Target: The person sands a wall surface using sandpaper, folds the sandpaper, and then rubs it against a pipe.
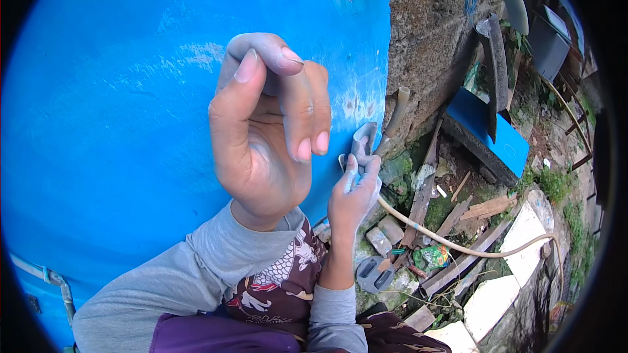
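"Rubbing the blue tank (131, 157) looks like the step in hand, judging by the grey folded sheet (364, 136) held at its right edge. Where exactly is that sheet?"

"Low on the tank's right edge, just below a pale scuffed patch (356, 101) and beside a short pipe stub (398, 108). It seems to lie against the tank, though I can't be sure the whole face touches."

"And its direction?"

"Its long axis runs nearly upright, leaning a little right. The free end points up and toward the rough stone wall (418, 46); the lower end goes into the right hand (356, 186)."

"How are those fingers set?"

"Thumb and forefinger pinch the sheet's lower part. The other fingers are partly hidden, so I can't tell how they sit."

"The left hand (268, 121)?"

"Raised in front of the tank, palm in view, fingers loosely curled, nothing visible in it. The thumb tip lies by the bent forefinger; whether they press together, I can't tell."

"So what does the next move call for?"

"I'd say flattening the folded sheet against the curve and keeping that pinch firm, since a loose fold could slip past the edge."
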A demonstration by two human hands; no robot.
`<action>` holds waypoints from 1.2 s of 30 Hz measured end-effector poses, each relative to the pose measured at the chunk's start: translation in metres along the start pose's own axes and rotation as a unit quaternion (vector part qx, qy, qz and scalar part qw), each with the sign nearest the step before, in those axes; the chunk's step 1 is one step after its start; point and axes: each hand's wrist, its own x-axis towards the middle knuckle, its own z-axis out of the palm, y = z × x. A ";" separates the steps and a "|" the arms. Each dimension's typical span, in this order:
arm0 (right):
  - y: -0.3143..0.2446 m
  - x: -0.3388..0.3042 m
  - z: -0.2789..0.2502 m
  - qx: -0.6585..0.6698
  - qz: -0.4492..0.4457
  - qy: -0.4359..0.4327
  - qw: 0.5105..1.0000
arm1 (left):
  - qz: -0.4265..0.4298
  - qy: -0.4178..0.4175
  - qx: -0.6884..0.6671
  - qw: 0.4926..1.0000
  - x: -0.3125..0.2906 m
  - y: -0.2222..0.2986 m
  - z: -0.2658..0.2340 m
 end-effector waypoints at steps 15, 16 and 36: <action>-0.001 -0.009 0.004 0.107 -0.037 0.019 0.993 | -0.003 0.003 0.006 1.000 -0.003 0.000 -0.001; 0.008 -0.007 0.004 0.142 -0.036 0.022 0.989 | -0.005 0.002 0.006 1.000 -0.003 0.000 -0.001; 0.015 0.030 -0.033 -0.004 0.002 0.089 0.996 | 0.005 0.038 -0.018 0.999 -0.001 -0.001 0.007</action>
